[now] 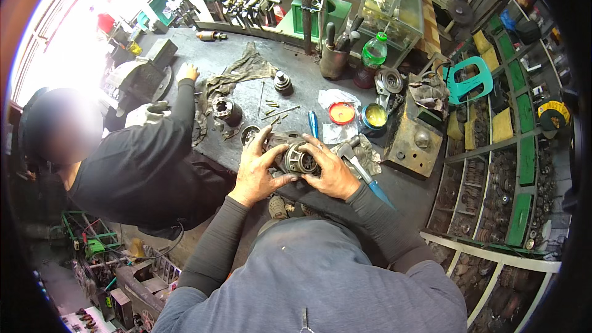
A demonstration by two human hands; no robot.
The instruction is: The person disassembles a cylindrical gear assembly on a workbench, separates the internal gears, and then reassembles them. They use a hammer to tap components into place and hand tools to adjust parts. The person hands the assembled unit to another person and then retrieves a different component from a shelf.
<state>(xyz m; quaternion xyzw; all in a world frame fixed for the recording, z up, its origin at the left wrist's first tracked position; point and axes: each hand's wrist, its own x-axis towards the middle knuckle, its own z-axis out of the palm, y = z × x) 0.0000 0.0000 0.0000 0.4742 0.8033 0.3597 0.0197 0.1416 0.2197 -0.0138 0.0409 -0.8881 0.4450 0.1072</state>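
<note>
Near the front edge of the workbench (246,95), I hold a round, slotted metal motor housing (300,159) between both hands. My left hand (254,171) grips its left side, thumb and fingers curved around it. On its right side, my right hand (333,171) is curled over the rim. Just beyond my left fingers is a small round dish (249,134) of small parts. A dark cylindrical motor part (226,111) stands farther left, and a stepped metal part (282,82) stands farther back. Between them lie several brass-coloured pins and a thin rod (280,113).
A blue-handled screwdriver (313,124), an open red-rimmed tin (341,113), a yellow grease tin (374,116) and a hammer (364,172) lie right. Behind stands a green-capped bottle (374,52). At left, a co-worker (142,166) leans over the bench beside a vise (143,74). Parts shelves (487,148) line the right.
</note>
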